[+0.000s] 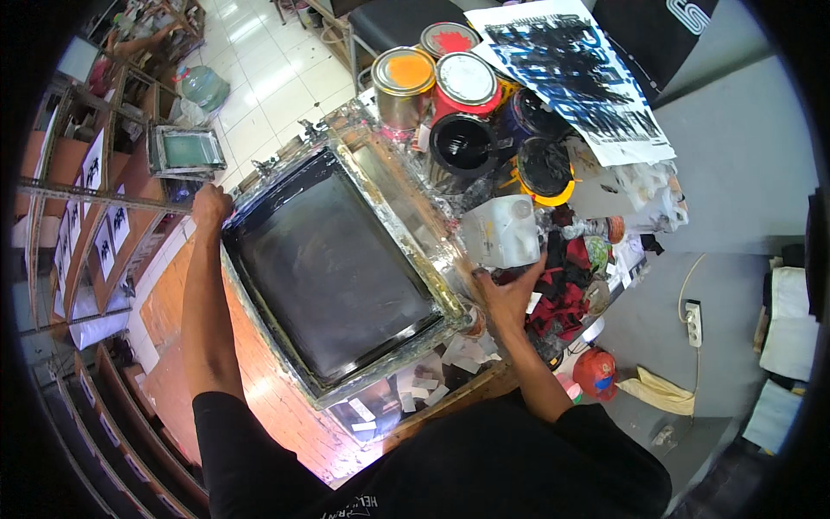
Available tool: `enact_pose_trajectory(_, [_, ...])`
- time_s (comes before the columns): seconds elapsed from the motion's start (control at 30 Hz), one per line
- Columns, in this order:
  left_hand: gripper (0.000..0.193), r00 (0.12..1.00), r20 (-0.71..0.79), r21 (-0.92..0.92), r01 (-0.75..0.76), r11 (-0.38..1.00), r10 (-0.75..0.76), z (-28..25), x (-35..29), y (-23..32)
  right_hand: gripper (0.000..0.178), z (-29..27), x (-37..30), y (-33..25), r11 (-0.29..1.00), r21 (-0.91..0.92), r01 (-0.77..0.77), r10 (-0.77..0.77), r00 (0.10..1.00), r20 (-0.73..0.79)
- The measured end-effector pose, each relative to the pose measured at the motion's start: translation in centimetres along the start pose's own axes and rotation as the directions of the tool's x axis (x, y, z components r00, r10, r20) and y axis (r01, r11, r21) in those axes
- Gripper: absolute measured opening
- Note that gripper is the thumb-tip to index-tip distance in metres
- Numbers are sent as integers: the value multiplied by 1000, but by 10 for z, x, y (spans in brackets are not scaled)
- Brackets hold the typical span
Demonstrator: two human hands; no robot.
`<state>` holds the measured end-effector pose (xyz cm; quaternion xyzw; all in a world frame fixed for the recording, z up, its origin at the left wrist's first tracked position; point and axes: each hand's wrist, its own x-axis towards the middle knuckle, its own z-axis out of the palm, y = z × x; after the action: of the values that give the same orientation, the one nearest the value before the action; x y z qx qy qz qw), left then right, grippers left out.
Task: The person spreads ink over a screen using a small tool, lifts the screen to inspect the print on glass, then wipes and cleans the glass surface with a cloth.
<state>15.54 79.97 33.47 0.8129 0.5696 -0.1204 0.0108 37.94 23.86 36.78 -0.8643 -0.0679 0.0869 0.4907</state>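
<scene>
A screen-printing frame (333, 268) with dark mesh and an ink-stained rim lies tilted on the bench before me. My left hand (212, 206) is closed beyond its left edge, where a metal rack rail (112, 195) ends in the picture. What its fingers grip, if anything, is hidden. To the right of the frame, my right hand (508, 296) has thumb and fingers spread. It is just below a white plastic jug (501, 232); whether it touches the jug I cannot tell. Black smears of ink streak the frame's upper left corner.
Ink cans stand behind the jug, among them an orange-topped can (404, 71) and an open black pot (464, 144). A smeared paper sheet (575, 78) lies beyond. Red and black rags (562, 298) crowd the right side. Shelves with printed sheets (108, 233) stand left.
</scene>
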Motion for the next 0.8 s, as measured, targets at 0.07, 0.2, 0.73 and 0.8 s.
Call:
enact_pose_trajectory(0.07, [34, 999, 6, -16, 32, 999, -32, -5, -1, 11, 87, 8, 8, 13, 988, -132, 85, -90, 995, -31])
enact_pose_trajectory(0.2, [30, 998, -8, 83, -66, 994, 67, -8, -17, 5, 55, 18, 17, 44, 811, -515, 278, -285, 956, 67])
enact_pose_trajectory(0.73, [24, 942, -45, -261, 311, 914, -333, -42, -73, 47, 57, -29, -29, 84, 693, -273, 668, -558, 736, 383])
enact_pose_trajectory(0.8, [25, 955, -34, -275, 276, 921, -296, -49, -67, 55, 64, -16, -47, 40, 764, -289, 577, -392, 771, 501])
